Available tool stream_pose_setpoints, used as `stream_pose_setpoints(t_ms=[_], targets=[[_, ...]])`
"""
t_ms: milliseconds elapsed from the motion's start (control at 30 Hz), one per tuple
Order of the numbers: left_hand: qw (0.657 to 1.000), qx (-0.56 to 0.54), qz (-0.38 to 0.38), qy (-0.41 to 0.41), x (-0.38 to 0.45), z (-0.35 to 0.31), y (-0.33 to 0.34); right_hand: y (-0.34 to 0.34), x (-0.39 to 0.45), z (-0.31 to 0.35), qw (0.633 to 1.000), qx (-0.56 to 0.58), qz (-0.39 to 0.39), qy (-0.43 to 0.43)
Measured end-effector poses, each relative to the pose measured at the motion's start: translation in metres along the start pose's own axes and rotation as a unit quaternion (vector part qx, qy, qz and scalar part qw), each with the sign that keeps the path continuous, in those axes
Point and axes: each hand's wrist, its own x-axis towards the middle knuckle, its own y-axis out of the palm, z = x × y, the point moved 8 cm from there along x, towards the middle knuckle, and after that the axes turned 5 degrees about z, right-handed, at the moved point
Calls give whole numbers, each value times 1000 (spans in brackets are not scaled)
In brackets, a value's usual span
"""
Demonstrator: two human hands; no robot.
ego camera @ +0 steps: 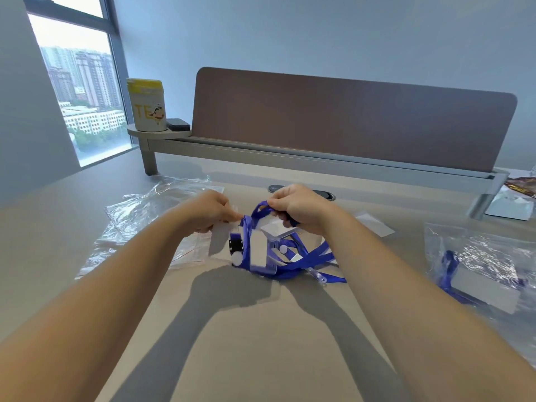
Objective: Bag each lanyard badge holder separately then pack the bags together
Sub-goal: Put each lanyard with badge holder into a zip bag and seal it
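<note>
A tangle of blue lanyards with clear badge holders lies on the beige table in the middle. My right hand grips a blue strap and a clear badge holder, lifted just above the pile. My left hand pinches the edge of a small clear bag lying to the left of the pile. Another badge holder stands tilted in the pile. At the right lies a clear bag with a blue lanyard and badge holder inside.
Loose clear plastic bags spread over the table's left side. A small clear bag lies right of my hands. A brown divider panel and a shelf with a yellow-lidded canister stand at the back. Papers lie far right.
</note>
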Motion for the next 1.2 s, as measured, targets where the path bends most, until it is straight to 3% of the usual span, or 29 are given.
stream_pose_setpoints(t_ms=[100,233,400,500,633,733,867,967,1100,1200], targets=[[989,-113,-90,16,-2,-1,-14,3,-7,28,988,-102,-80,-86],[951,-260,-166,6,-12,4,-25,15,-24,55,940,-231,-167,-188],[860,-484,-160,-13,-26,16,-27,36,-40,74,891,-317,-177,-272],[834,-531,-148,-27,-36,29,-33,54,-49,81,844,-401,-167,-314],[807,-576,-108,-69,-49,54,-29,76,-55,76,811,-446,-143,-351],[807,-574,-84,-114,-56,74,-30,96,-55,74,775,-487,-133,-381],[800,-582,-76,-128,-57,93,-45,111,-51,87,736,-490,-187,-428],[815,-561,-56,-133,-55,104,-56,121,-41,92,724,-487,-191,-449],[858,-503,-36,-98,-46,108,-71,114,-13,89,758,-433,-222,-434],[907,-408,-90,-62,-31,117,-87,95,7,77,806,-366,-257,-387]])
